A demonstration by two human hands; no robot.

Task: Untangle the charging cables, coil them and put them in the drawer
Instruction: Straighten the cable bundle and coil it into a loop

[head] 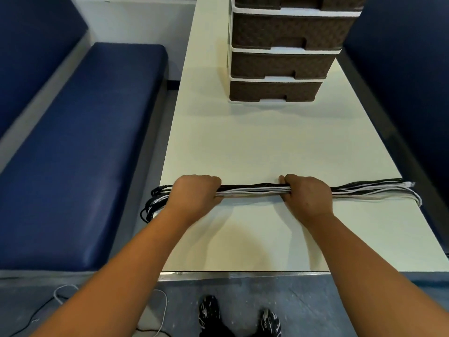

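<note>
A bundle of black and white charging cables (252,190) lies stretched left to right across the near part of the cream table (243,142). My left hand (194,193) grips the bundle near the table's left edge, where cable loops hang over the side. My right hand (307,194) grips it further right, and the cable ends fan out past it toward the table's right edge. At the back of the table stands a brown drawer unit (281,52) with white frames; all its visible drawers are closed.
A blue padded bench (85,142) runs along the left of the table and a blue panel (408,69) along the right. Loose cables (60,295) lie on the grey floor near my feet (240,317).
</note>
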